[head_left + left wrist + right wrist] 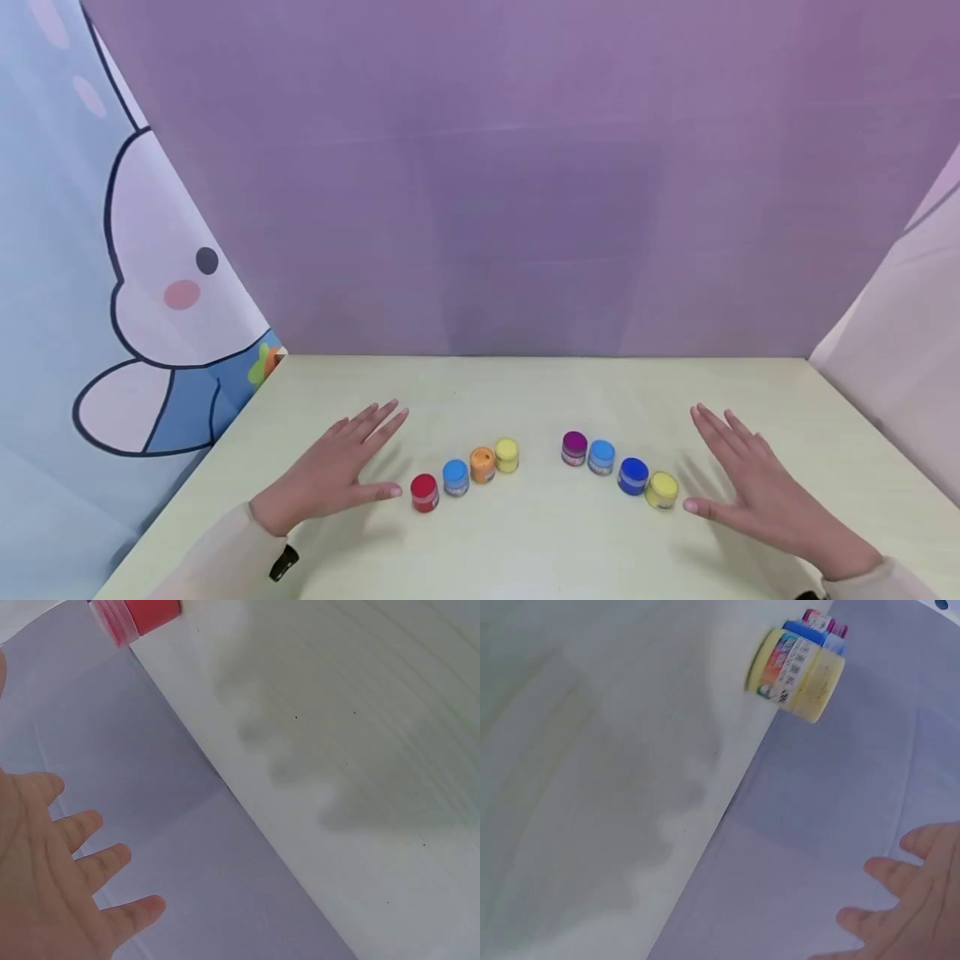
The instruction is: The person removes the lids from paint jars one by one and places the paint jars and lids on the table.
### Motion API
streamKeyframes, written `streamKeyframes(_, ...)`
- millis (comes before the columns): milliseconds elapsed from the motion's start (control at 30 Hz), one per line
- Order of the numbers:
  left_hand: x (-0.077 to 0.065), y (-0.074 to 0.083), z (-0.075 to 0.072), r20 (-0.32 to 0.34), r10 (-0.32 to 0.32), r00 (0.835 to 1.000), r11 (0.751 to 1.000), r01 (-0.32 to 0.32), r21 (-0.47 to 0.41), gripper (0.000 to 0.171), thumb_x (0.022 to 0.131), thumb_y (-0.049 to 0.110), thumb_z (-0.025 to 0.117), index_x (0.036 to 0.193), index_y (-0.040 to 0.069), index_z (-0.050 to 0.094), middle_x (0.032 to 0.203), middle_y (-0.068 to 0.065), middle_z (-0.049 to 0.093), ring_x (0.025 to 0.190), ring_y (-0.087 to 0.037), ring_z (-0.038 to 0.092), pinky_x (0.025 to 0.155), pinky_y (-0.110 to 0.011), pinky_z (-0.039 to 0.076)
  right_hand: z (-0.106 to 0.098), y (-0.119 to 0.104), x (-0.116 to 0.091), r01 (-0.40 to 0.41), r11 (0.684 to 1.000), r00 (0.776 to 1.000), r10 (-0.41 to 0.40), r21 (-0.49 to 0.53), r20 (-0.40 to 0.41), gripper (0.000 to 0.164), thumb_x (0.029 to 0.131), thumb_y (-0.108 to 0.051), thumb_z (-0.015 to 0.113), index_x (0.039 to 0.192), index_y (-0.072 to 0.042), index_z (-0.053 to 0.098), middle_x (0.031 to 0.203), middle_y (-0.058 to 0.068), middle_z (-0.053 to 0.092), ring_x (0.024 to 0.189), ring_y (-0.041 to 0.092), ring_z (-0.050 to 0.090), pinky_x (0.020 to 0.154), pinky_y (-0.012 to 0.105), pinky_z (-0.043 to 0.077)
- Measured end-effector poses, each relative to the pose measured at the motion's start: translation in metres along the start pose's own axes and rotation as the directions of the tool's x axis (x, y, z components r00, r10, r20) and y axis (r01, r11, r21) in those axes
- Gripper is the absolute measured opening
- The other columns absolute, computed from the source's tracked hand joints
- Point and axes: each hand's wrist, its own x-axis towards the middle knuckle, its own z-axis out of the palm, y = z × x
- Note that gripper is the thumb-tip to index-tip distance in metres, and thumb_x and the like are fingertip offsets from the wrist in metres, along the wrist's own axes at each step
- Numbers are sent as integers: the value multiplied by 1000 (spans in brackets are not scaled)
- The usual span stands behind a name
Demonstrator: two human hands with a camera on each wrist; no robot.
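Observation:
Small round paint jars with coloured lids stand on the table in two slanting rows. In the left row are a red jar, a light blue jar, an orange jar and a yellow jar. The right row has a purple jar, another light blue jar, a dark blue jar and a second yellow jar. My left hand, fingers spread, is beside the red jar and holds nothing. Likewise spread and holding nothing, my right hand is nearest the second yellow jar.
The pale table ends at a purple backdrop. A blue cloth with a cartoon animal hangs at the left, and a whitish cloth at the right. Gaps separate the two rows and the hands from the jars.

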Motion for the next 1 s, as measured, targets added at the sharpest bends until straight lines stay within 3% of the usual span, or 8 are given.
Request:
streamKeyframes(200, 3, 1, -4, -11, 25, 1000, 1000, -25, -1, 87, 79, 64, 52, 144, 23, 13, 148, -7, 18, 131, -29, 23, 93, -55, 31, -4, -6, 3, -22, 1000, 1000, 22, -5, -10, 94, 73, -40, 70, 143, -11, 15, 145, 14, 23, 134, 33, 6, 97, 64, 2)
streamKeyframes(433, 6, 4, -9, -29, 58, 998, 998, -58, -3, 87, 79, 69, 45, 144, 21, 15, 147, -8, 22, 128, -29, 29, 92, -52, 34, -7, -13, 8, 3, 997, 1000, -2, 73, -16, 92, 74, -35, 72, 143, -12, 16, 145, 14, 23, 134, 28, 9, 102, 56, 4)
streamKeyframes(533, 7, 5, -10, -22, 56, 998, 998, -56, -7, 87, 78, 70, 45, 144, 22, 15, 147, -7, 22, 128, -28, 30, 92, -52, 35, -7, -18, 11, 3, 995, 1000, -2, 99, -12, 92, 74, -33, 72, 143, -12, 16, 145, 13, 23, 133, 30, 14, 102, 53, 10)
streamKeyframes(667, 9, 8, -10, -15, 58, 998, 998, -59, -32, 86, 78, 68, 48, 144, 24, 15, 147, -5, 23, 126, -26, 32, 90, -51, 36, -5, -27, 15, -49, 987, 999, 46, 150, 28, 92, 73, -33, 73, 144, -16, 16, 144, 15, 24, 128, 39, 20, 93, 63, 23)
streamKeyframes(800, 11, 10, -9, 18, 50, 999, 996, -49, -77, 85, 77, 67, 51, 144, 27, 16, 144, -3, 29, 123, -24, 37, 88, -51, 38, 0, -36, 16, -82, 975, 995, 68, 207, 72, 91, 74, -33, 73, 144, -18, 15, 142, 18, 26, 123, 43, 25, 85, 66, 29)
streamKeyframes(1000, 15, 18, -13, 95, 14, 995, 995, -4, -103, 84, 76, 70, 48, 143, 30, 18, 136, -3, 39, 117, -22, 43, 86, -49, 40, 6, -50, 21, -66, 959, 994, 38, 276, 107, 88, 77, -33, 70, 144, -18, 16, 143, 14, 26, 124, 39, 26, 88, 63, 30)
